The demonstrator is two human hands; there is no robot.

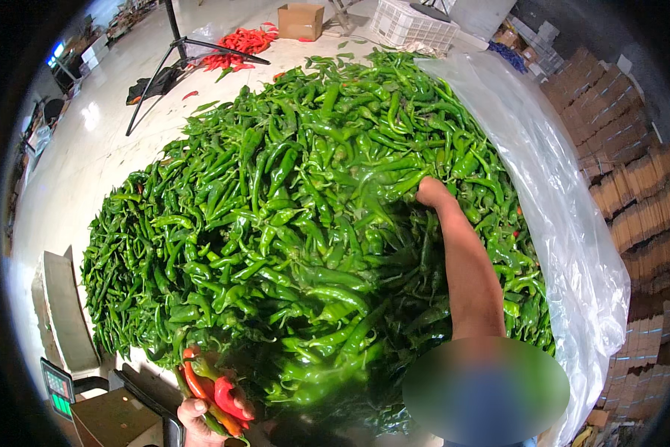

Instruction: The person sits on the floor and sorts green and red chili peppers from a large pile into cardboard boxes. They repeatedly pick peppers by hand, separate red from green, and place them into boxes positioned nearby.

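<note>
A large heap of green chili peppers (290, 223) spreads over the floor before me. At the bottom left, my left hand (201, 422) is closed around several peppers, red, orange and green (206, 391). My right arm reaches up across the heap, and my right hand (434, 191) is among the green peppers right of the middle; its fingers are hidden, so a grip cannot be told. A blurred oval covers part of the view at the lower right, over the upper part of that arm.
Clear plastic sheeting (558, 184) edges the heap's right side, beside stacked flattened cardboard (642, 223). Beyond lie red peppers (240, 47), a black tripod (181, 44), a cardboard box (300, 22) and a white crate (410, 28). A digital scale display (58, 388) stands at lower left.
</note>
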